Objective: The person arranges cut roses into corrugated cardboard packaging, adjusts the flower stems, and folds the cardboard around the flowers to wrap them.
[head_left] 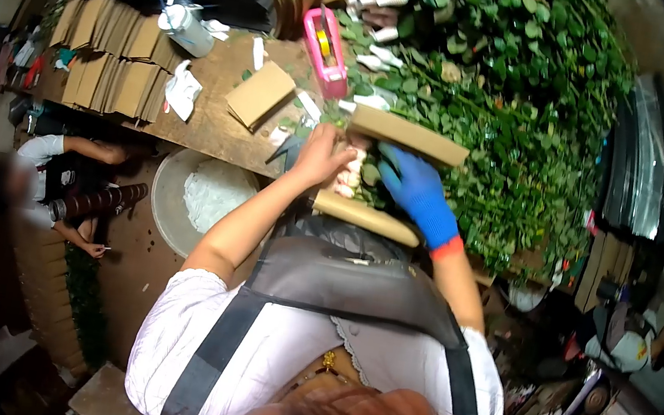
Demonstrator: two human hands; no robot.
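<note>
Pale pink flower heads, which look like roses point(348, 177), lie in a row at the table's near edge, between two brown cardboard flaps. The far cardboard flap point(413, 137) stands up behind them; the near cardboard flap point(367, 217) lies against my apron. My bare left hand point(324, 157) curls its fingers onto the flower heads from the left. Opposite it, my right hand point(417, 188), in a blue knitted glove with a red cuff, closes around the roses and leaves just below the heads. Its fingertips are partly hidden among the leaves.
Leafy stems point(526, 134) cover the table's right side. A pink tape dispenser point(327, 55), folded cardboard point(260, 95), a white bottle point(186, 30) and cardboard stacks point(112, 60) are on the left. A tub point(163, 203) stands below; another person point(50, 150) sits at left.
</note>
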